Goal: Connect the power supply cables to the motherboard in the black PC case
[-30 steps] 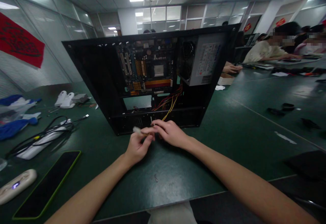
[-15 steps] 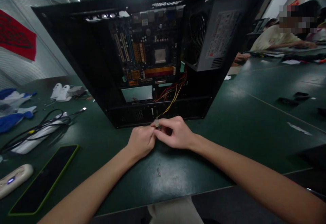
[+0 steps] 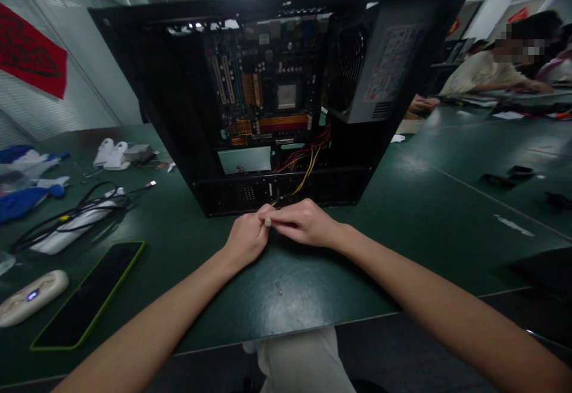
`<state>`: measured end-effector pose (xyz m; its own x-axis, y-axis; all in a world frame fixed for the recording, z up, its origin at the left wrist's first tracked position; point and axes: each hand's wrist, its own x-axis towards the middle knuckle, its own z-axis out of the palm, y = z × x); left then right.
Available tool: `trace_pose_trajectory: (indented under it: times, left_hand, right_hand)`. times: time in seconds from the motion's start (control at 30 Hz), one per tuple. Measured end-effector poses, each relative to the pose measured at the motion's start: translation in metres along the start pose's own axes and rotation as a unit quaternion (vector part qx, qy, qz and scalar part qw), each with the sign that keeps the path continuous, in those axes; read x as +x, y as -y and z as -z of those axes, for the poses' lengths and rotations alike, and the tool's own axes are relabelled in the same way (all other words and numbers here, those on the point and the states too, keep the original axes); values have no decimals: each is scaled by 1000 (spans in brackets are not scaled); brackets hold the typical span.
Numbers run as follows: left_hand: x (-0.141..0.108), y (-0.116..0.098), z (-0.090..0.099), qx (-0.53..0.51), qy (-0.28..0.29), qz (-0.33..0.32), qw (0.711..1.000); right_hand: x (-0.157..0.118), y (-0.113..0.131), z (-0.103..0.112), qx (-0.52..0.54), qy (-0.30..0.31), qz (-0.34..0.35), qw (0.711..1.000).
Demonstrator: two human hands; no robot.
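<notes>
An open black computer case (image 3: 179, 137) stands before me, its motherboard (image 3: 250, 62) and grey power supply (image 3: 393, 65) showing inside. From the power supply a bundle of yellow and red wires (image 3: 311, 164) runs down to my fingers. At its end is a small whitish power connector (image 3: 267, 222), pinched between the fingertips of my right hand (image 3: 304, 220). My left hand (image 3: 248, 235) is closed right against it, touching the connector and its wires; what lies inside those fingers is partly hidden. Both hands are just in front of the case's lower edge.
On the left lie a phone with a green rim (image 3: 92, 298), a cream oval device (image 3: 33, 298), a white power strip (image 3: 75, 226) with black cable, and blue-and-white plastic (image 3: 31, 184). A person (image 3: 482, 71) sits at the far right. The table's front edge (image 3: 286, 334) is close.
The connector has turned so its end faces me, and my right fingers have closed in more tightly. My view has shifted slightly; the case stays standing.
</notes>
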<state>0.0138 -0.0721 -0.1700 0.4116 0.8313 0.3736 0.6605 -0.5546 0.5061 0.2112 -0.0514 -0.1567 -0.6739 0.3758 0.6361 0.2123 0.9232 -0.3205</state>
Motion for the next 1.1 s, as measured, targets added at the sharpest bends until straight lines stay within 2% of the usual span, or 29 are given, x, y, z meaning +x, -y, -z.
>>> trace_pose_trajectory:
  times: [0.17,0.53,0.7,0.77,0.83,0.93,1.1]
  left_hand:
    - [0,3,0,-43,0,-2,999]
    - [-1,4,1,-18,8,-13,1000]
    - [-2,2,-1,-26,11,-10,1000]
    - [-2,0,-1,-27,7,-6,1000]
    - [-2,-1,1,-21,9,-3,1000]
    - [-3,-1,5,5,14,-9,1000]
    - [-6,0,6,16,-2,-50,999]
  right_hand:
    - [0,0,1,12,23,-13,1000]
    - [-2,1,9,-4,59,-7,998]
    - [-1,2,7,29,35,-1,999]
    - [1,4,5,95,11,-35,995]
    - [3,8,2,211,1,-108,972]
    - [6,14,-3,364,20,-199,910]
    - [10,22,-9,426,-8,-236,873]
